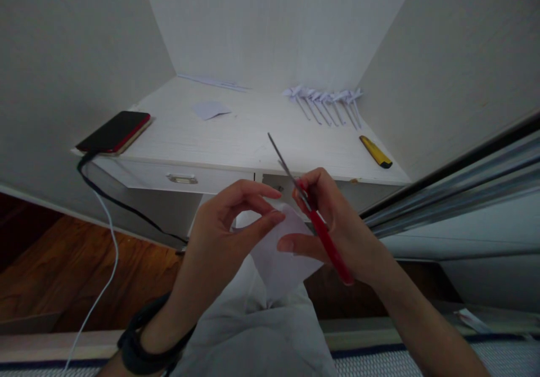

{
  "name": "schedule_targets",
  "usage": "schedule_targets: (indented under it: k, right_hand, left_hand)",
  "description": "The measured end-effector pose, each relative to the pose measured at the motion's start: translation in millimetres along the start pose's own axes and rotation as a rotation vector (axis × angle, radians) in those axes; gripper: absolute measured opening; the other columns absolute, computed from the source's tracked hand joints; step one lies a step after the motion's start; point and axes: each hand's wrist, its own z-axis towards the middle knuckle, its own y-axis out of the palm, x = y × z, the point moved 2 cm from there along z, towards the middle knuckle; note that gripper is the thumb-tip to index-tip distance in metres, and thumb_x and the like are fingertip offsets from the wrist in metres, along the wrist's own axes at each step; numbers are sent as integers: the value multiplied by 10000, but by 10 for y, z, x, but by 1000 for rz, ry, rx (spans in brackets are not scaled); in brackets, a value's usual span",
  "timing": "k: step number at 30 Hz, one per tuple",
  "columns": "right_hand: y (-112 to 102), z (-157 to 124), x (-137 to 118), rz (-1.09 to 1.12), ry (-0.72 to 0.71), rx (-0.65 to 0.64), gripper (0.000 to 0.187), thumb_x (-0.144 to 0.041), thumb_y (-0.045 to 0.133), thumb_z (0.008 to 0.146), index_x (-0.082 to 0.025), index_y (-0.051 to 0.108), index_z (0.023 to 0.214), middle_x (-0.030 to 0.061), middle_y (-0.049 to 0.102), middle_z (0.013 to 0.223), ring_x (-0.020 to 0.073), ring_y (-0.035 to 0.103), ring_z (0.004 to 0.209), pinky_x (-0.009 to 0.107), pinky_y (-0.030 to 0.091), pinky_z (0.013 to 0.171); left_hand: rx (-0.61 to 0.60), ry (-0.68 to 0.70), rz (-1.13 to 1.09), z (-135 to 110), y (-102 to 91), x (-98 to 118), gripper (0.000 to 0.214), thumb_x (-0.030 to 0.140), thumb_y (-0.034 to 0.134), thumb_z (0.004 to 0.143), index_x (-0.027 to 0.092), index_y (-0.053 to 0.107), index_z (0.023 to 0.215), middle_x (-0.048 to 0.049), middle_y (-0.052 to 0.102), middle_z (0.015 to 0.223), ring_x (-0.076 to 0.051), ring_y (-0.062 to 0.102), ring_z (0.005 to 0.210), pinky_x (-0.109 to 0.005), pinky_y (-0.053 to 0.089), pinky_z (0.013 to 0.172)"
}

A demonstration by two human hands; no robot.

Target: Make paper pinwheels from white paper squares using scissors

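Over my lap, my left hand pinches the upper edge of a white paper sheet between thumb and fingers. My right hand holds red-handled scissors, with the metal blades pointing up and to the left, away from the paper. The right thumb rests over the sheet's right part. On the desk beyond lie several folded paper pinwheels on thin paper sticks, set in a row at the back right. Another piece of paper lies at the left of the desktop.
Thin paper sticks lie along the back wall. A phone with a cable sits at the desk's left edge. A yellow utility knife is near the right edge. Below is a drawer with a metal handle.
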Motion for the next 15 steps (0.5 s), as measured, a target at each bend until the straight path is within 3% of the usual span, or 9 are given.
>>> schedule_targets:
  k: [6, 15]
  right_hand:
    - [24, 56, 8, 3, -31, 15, 461, -186, 777, 664, -233, 383, 897, -41, 462, 844, 99, 457, 711, 225, 422, 635]
    - [-3, 81, 56, 66, -11, -99, 382, -166, 742, 704, -226, 404, 872, -51, 475, 821, 84, 471, 695, 213, 434, 629]
  left_hand:
    - [-96, -83, -65, 18, 24, -11, 113, 140, 715, 746, 250, 721, 774, 27, 710, 745, -123, 657, 684, -204, 541, 656]
    - [-186, -75, -114, 31, 16, 10, 158, 102, 679, 742, 251, 731, 752, 13, 729, 776, -140, 660, 701, -225, 540, 670]
